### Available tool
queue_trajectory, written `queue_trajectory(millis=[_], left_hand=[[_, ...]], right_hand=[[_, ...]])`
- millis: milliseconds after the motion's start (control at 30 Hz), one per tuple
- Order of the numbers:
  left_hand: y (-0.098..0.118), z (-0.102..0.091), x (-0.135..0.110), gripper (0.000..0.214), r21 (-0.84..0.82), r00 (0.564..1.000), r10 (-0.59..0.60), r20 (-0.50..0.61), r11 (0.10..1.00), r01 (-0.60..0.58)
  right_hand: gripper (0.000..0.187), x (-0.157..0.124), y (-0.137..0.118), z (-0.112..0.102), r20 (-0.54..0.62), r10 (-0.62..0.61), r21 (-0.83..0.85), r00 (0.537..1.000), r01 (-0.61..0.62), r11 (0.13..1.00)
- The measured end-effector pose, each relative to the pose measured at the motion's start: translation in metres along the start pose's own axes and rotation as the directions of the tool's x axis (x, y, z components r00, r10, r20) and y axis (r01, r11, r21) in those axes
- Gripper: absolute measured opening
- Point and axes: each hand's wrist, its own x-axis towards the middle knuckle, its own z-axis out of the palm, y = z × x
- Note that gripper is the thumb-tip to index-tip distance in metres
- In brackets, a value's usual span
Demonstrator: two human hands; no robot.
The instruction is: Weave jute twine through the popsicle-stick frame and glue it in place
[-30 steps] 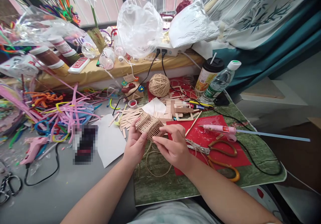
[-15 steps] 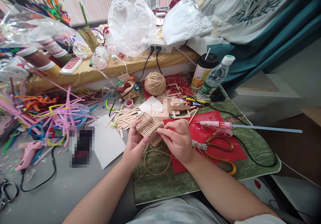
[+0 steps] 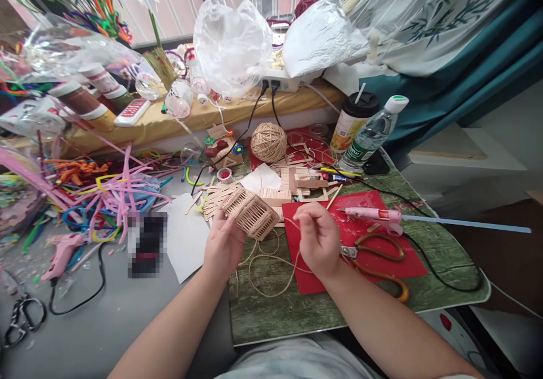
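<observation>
My left hand (image 3: 224, 242) is closed around the left end of a small slatted basket (image 3: 251, 215) of thin sticks, with twine wrapped along its bands. The basket is tilted above the green table. To its right, my right hand (image 3: 318, 235) pinches a strand of twine (image 3: 289, 219) that runs toward the basket's right edge. Loops of the same twine (image 3: 271, 295) hang or lie beneath the hands. Behind the basket lie loose craft sticks (image 3: 214, 198) and a ball of twine (image 3: 268, 142).
A pink glue gun (image 3: 373, 215) with a long glue stick and orange-handled scissors (image 3: 379, 247) lie on red sheets (image 3: 314, 274) at right. A water bottle (image 3: 375, 133) and a lidded cup (image 3: 352, 119) stand behind. Pink pipe cleaners (image 3: 123, 184) and another glue gun (image 3: 63, 253) occupy the left.
My right hand has moved right, away from the basket, drawing the twine out between them. The basket has turned slightly in my left hand. The whole view has shifted a little.
</observation>
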Motion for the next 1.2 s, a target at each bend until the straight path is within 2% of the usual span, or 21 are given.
queue_trajectory(millis=[100, 167, 267, 400, 500, 633, 767, 900, 967, 1000, 1067, 1133, 1167, 1200], left_hand=[[0.006, -0.005, 0.003, 0.054, -0.063, 0.998, -0.028, -0.049, 0.998, 0.025], [0.008, -0.007, 0.004, 0.054, -0.059, 0.999, -0.022, -0.049, 0.998, 0.019], [0.007, -0.010, 0.007, 0.058, -0.018, 0.999, 0.011, -0.033, 1.000, -0.012], [0.003, -0.012, 0.011, 0.064, -0.006, 0.996, 0.045, -0.075, 0.999, -0.046], [0.003, -0.013, 0.013, 0.067, -0.045, 0.993, 0.028, -0.112, 0.998, -0.033], [0.002, -0.014, 0.013, 0.066, -0.108, 0.989, -0.005, -0.148, 0.994, -0.011], [-0.001, -0.016, 0.012, 0.058, -0.144, 0.990, -0.028, -0.137, 0.990, 0.008], [0.002, -0.011, 0.010, 0.062, -0.134, 0.994, -0.027, -0.104, 0.991, 0.013], [0.004, -0.008, 0.009, 0.065, -0.116, 0.998, -0.011, -0.064, 0.993, 0.004], [0.005, -0.006, 0.008, 0.068, -0.106, 0.999, -0.005, -0.042, 0.994, 0.000], [0.005, -0.006, 0.006, 0.072, -0.085, 1.000, 0.003, -0.014, 0.996, -0.004], [0.004, -0.008, 0.004, 0.077, -0.059, 1.000, 0.002, -0.014, 0.998, -0.003], [0.003, -0.010, 0.003, 0.079, -0.048, 1.000, -0.002, -0.016, 0.999, 0.001], [0.002, -0.011, 0.001, 0.080, -0.040, 1.000, -0.007, -0.015, 0.999, 0.007]], right_hand=[[0.039, 0.001, 0.007, 0.005, -0.114, 0.210, 0.116, 0.971, -0.197, 0.974], [0.036, 0.003, 0.012, 0.008, -0.160, 0.286, 0.146, 0.945, -0.263, 0.954], [0.020, 0.005, 0.020, 0.012, -0.212, 0.379, 0.209, 0.901, -0.337, 0.918], [0.025, 0.005, 0.025, 0.016, -0.158, 0.533, 0.363, 0.832, -0.453, 0.814], [0.026, 0.003, 0.026, 0.017, -0.123, 0.588, 0.436, 0.800, -0.489, 0.756], [0.026, 0.003, 0.025, 0.018, -0.101, 0.616, 0.472, 0.782, -0.507, 0.721], [0.029, 0.004, 0.026, 0.018, -0.070, 0.663, 0.504, 0.745, -0.547, 0.669], [0.033, 0.006, 0.030, 0.020, -0.053, 0.699, 0.536, 0.714, -0.570, 0.623], [0.032, 0.004, 0.030, 0.020, -0.062, 0.685, 0.522, 0.725, -0.562, 0.642], [0.029, 0.003, 0.029, 0.019, -0.061, 0.664, 0.497, 0.745, -0.554, 0.668], [0.021, -0.001, 0.022, 0.017, -0.035, 0.567, 0.393, 0.823, -0.511, 0.765], [0.016, -0.004, 0.012, 0.014, 0.038, 0.367, 0.242, 0.930, -0.365, 0.899], [0.021, -0.006, 0.007, 0.012, 0.092, 0.234, 0.172, 0.968, -0.247, 0.954], [0.029, -0.007, 0.002, 0.010, 0.156, 0.096, 0.117, 0.983, -0.115, 0.987]])
